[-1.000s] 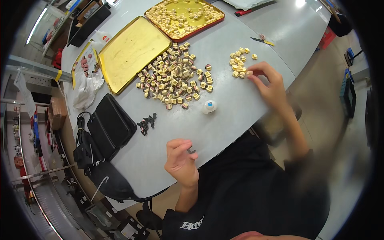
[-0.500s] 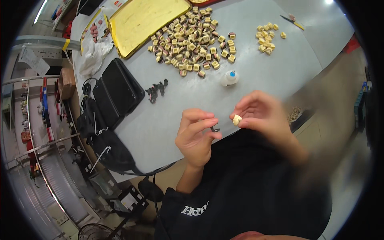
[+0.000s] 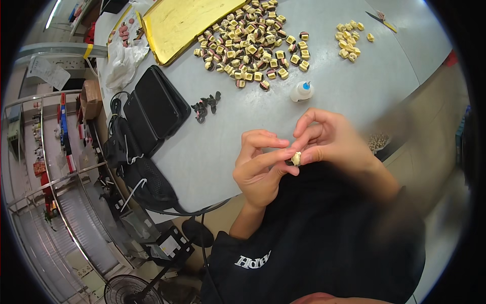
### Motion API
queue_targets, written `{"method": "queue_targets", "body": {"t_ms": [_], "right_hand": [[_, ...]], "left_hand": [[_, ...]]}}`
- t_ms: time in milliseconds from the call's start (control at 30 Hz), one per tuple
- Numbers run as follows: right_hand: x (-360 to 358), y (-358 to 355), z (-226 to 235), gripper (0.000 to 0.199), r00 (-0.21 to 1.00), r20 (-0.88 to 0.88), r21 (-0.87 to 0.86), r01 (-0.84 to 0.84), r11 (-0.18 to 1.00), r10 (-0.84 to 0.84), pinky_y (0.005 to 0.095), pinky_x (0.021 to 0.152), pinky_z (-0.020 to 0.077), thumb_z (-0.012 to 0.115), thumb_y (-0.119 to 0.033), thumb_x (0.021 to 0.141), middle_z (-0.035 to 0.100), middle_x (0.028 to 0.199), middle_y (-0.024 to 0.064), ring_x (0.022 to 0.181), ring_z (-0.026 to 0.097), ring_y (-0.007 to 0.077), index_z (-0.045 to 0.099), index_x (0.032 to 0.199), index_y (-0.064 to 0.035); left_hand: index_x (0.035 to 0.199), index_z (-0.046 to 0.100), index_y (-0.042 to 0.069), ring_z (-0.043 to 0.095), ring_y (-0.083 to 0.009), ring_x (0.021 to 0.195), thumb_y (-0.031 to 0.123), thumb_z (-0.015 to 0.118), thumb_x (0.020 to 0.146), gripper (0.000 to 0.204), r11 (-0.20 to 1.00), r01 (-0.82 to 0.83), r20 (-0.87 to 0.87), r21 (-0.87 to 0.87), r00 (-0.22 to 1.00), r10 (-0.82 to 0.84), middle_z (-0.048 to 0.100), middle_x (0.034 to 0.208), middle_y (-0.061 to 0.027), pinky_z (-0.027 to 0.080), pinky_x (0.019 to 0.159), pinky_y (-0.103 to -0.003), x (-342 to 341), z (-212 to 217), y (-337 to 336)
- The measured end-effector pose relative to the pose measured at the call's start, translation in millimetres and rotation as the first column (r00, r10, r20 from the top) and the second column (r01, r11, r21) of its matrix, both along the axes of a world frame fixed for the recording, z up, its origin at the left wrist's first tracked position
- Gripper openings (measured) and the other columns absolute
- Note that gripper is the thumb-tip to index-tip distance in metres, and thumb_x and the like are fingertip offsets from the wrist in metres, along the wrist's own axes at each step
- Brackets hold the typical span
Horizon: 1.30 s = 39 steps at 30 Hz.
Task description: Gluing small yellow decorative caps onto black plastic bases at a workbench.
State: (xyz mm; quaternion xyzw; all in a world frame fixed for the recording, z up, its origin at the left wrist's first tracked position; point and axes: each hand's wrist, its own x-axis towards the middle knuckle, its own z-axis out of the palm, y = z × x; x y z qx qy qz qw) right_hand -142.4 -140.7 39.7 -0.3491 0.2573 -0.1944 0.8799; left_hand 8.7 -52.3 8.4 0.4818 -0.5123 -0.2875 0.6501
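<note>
Over the table's near edge, my right hand (image 3: 334, 139) pinches a small cream-coloured cube piece (image 3: 296, 158) between thumb and fingertips. My left hand (image 3: 260, 167) is closed in a pinch on a small dark piece (image 3: 289, 162), mostly hidden by the fingers, against the cube's left side. The two hands touch or nearly touch at the fingertips. Beyond them stands a white squeeze bottle (image 3: 302, 91) with a blue tip. Further left lies a small cluster of black curved pieces (image 3: 206, 106).
A wide heap of cream, dark and pink cube pieces (image 3: 248, 48) lies at the far middle beside a yellow tray (image 3: 192, 23). Plain cream cubes (image 3: 348, 40) and tweezers (image 3: 382, 21) are at far right. A black hinged case (image 3: 154, 104) and a black bag (image 3: 147, 185) lie left.
My hands have come together, bringing the dark piece from beside the cube up against it. The table and its things have shifted slightly right and up in view.
</note>
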Motion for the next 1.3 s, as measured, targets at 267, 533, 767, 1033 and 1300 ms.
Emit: {"method": "queue_targets", "body": {"t_ms": [267,533,767,1033,1300], "right_hand": [[1.9,-5.2,7.5,0.039,0.995,-0.041,0.033,-0.084,0.996,0.085,0.023,0.07,0.0475,0.071,0.001,0.068,0.064,0.086,0.0072,0.081,0.06,0.0117,0.05,0.1,0.0001],[-4.3,-3.6,-1.7,0.031,0.995,-0.011,-0.053,-0.095,0.994,0.094,0.0276,0.081,0.0491,0.066,-0.002,0.075,0.062,0.097,0.0141,0.086,0.061,0.0162,0.054,0.103,0.0043],[-3.8,5.1,5.7,0.021,0.972,0.171,0.102,0.143,0.984,-0.159,0.0279,0.07,0.0496,0.065,-0.005,0.077,0.059,0.089,0.0166,0.079,0.06,0.0215,0.053,0.093,0.0024],[-30.5,-4.6,-10.8,0.014,0.912,0.197,0.117,0.343,0.932,-0.36,0.0234,0.057,0.0476,0.061,-0.004,0.078,0.056,0.076,0.0136,0.065,0.056,0.0151,0.051,0.088,0.0005],[-53.8,-9.6,8.1,0.021,0.834,0.083,-0.403,0.529,0.747,-0.546,0.0226,0.059,0.0481,0.062,-0.009,0.081,0.058,0.08,0.0163,0.068,0.057,0.0149,0.052,0.095,0.0026]], "left_hand": [[0.087,0.069,0.006,0.045,-0.024,0.094,0.016,0.077,0.057,0.032,0.997,-0.083,0.244,-0.009,0.966,0.082,0.058,0.089,-0.0069,0.04,0.078,-0.035,1.6,1.1,0.8],[0.09,0.069,0.008,0.045,-0.0264,0.094,0.026,0.074,0.059,0.036,0.983,-0.173,0.663,-0.063,0.729,0.171,0.058,0.095,-0.0075,0.04,0.078,-0.037,-0.6,22.4,2.1],[0.092,0.068,0.008,0.046,-0.0267,0.092,0.037,0.064,0.074,0.035,0.944,-0.297,0.443,-0.144,0.834,0.329,0.057,0.101,-0.0111,0.04,0.078,-0.037,11.5,11.1,8.2],[0.086,0.067,0.004,0.045,-0.0276,0.092,0.037,0.047,0.089,0.039,0.925,-0.354,0.352,-0.138,0.856,0.38,0.054,0.098,-0.0135,0.039,0.078,-0.039,16.6,7.4,12.3],[0.083,0.066,0.003,0.045,-0.0273,0.091,0.038,0.046,0.09,0.041,0.929,-0.35,0.389,-0.117,0.845,0.367,0.053,0.096,-0.0131,0.039,0.077,-0.039,16.8,7.6,16.5]]}}
